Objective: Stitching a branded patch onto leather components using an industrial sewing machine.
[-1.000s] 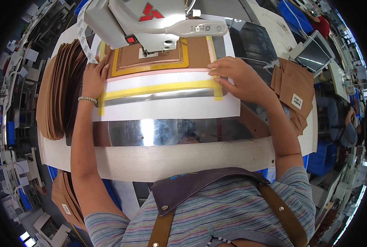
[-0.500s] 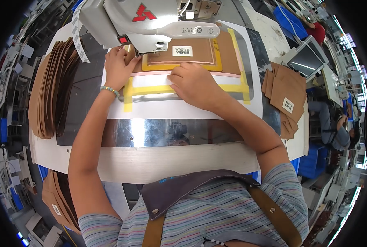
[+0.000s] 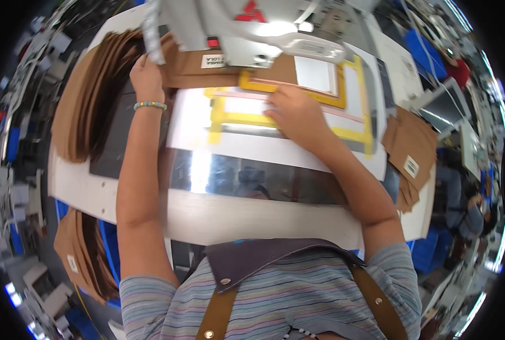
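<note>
A grey machine head (image 3: 218,28) overhangs a white template sheet (image 3: 190,124) with a yellow inner frame (image 3: 332,102) and yellow tape strips (image 3: 247,118). My left hand (image 3: 147,76), slightly blurred, pinches a brown piece at upper left. A flat brown piece with a white label (image 3: 190,73) lies partly out of the frame, under the machine head, exposing white inside the frame. My right hand (image 3: 295,116) rests on the template at the frame's lower edge, fingers curled together; what they grip, if anything, is hidden.
A thick stack of brown pieces (image 3: 88,96) stands at left, another pile (image 3: 411,153) lies at right, more brown pieces (image 3: 77,255) are below left. A blue bin (image 3: 425,54) and screen (image 3: 439,102) are at upper right. A co-worker (image 3: 470,209) is at far right.
The labelled brown piece has moved left out of the yellow frame. My left hand has moved up and left in the picture; my right hand first moved inward, then slightly right with the template.
</note>
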The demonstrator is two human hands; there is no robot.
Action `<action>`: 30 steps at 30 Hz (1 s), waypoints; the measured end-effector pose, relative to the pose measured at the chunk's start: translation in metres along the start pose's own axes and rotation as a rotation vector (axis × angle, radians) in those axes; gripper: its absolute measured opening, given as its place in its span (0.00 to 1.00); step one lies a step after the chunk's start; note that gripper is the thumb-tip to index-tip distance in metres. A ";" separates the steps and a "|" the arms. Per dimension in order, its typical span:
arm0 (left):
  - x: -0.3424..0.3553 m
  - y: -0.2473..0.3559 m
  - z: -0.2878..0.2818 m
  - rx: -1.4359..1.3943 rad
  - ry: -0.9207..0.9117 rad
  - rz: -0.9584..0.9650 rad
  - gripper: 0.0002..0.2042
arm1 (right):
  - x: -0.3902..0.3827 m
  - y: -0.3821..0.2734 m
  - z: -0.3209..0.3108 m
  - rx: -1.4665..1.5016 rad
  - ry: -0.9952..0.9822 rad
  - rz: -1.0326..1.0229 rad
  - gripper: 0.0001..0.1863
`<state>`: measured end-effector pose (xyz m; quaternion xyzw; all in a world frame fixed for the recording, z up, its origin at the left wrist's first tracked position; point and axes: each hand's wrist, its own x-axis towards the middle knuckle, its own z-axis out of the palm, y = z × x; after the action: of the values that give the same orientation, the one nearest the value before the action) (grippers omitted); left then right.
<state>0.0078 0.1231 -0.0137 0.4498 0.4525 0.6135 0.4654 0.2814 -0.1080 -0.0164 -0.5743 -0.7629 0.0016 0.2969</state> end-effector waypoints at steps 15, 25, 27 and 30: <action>-0.161 0.263 -0.531 0.512 0.985 0.685 0.31 | -0.003 -0.017 -0.003 0.144 -0.035 -0.011 0.05; -0.342 0.143 -0.733 0.575 1.320 0.005 0.21 | -0.006 0.002 0.003 0.450 -0.033 0.235 0.13; -0.364 0.195 -0.751 1.112 1.181 -0.070 0.21 | -0.008 0.017 0.014 0.563 -0.032 0.303 0.11; -0.300 0.103 -0.665 1.457 1.451 -0.615 0.25 | -0.008 0.000 -0.004 0.414 -0.046 0.362 0.08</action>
<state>-0.6072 -0.2772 -0.0767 0.0141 0.9717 0.1730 -0.1605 0.2845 -0.1157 -0.0170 -0.6280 -0.6380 0.2236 0.3853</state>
